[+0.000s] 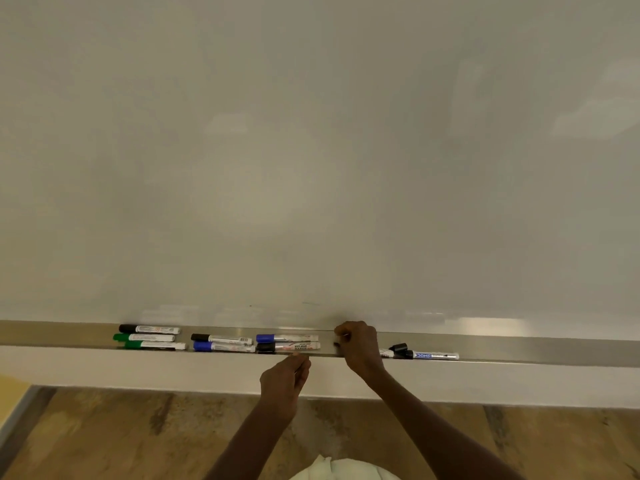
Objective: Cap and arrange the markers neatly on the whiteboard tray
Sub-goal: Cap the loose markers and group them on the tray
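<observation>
A metal tray [519, 348] under a blank whiteboard [311, 150] carries capped markers [221, 342]. Right hand [358, 344] pinches something small and dark; left hand [284, 381] curled, contents unclear. Wood-look floor [138, 438] below.

The long metal whiteboard tray [554, 351] carried seven capped markers: three black-capped [149, 329], two green-capped [143, 337] and two blue-capped [286, 338]. One uncapped blue-printed white marker [434, 355] and one loose black cap [399, 348] lay apart. Two hands were present.
</observation>
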`<move>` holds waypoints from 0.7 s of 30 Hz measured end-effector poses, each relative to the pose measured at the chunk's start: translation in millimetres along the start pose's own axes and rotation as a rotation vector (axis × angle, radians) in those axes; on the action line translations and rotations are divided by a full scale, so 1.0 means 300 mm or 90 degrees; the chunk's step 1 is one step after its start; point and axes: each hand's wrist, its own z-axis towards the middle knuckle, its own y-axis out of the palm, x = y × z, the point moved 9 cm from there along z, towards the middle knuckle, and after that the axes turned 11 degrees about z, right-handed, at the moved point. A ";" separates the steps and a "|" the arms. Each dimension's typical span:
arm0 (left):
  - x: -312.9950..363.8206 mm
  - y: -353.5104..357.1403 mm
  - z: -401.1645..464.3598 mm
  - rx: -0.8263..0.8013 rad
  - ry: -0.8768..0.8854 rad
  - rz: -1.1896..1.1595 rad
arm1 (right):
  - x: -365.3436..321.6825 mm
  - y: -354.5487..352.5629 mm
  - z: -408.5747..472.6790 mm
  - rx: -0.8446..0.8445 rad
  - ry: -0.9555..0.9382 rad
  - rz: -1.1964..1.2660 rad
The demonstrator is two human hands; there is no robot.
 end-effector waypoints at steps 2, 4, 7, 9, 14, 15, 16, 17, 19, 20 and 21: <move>-0.008 0.039 -0.006 0.013 0.012 -0.007 | 0.044 -0.073 0.000 0.000 -0.028 -0.059; -0.004 0.066 -0.005 0.014 0.030 -0.012 | 0.064 -0.115 -0.008 -0.014 -0.081 -0.190; -0.009 0.114 0.000 0.030 0.054 -0.021 | 0.102 -0.137 -0.013 -0.065 -0.137 -0.311; -0.018 0.133 0.005 0.051 0.060 -0.028 | 0.109 -0.124 -0.017 -0.114 -0.158 -0.371; -0.031 0.148 -0.024 0.100 0.097 -0.037 | 0.106 -0.087 -0.010 -0.169 -0.203 -0.428; -0.034 0.144 -0.030 0.113 0.106 -0.036 | 0.105 -0.083 -0.007 -0.171 -0.211 -0.425; -0.037 0.137 -0.034 0.125 0.116 -0.030 | 0.102 -0.079 -0.007 -0.173 -0.218 -0.424; -0.037 0.133 -0.032 0.135 0.129 -0.019 | 0.098 -0.081 -0.008 -0.171 -0.229 -0.425; -0.035 0.136 -0.030 0.155 0.164 0.020 | 0.079 -0.105 -0.019 -0.160 -0.259 -0.402; -0.030 0.142 -0.032 0.171 0.186 0.054 | 0.072 -0.126 -0.025 -0.150 -0.271 -0.387; -0.020 0.150 -0.037 0.191 0.213 0.101 | 0.071 -0.149 -0.030 -0.142 -0.276 -0.376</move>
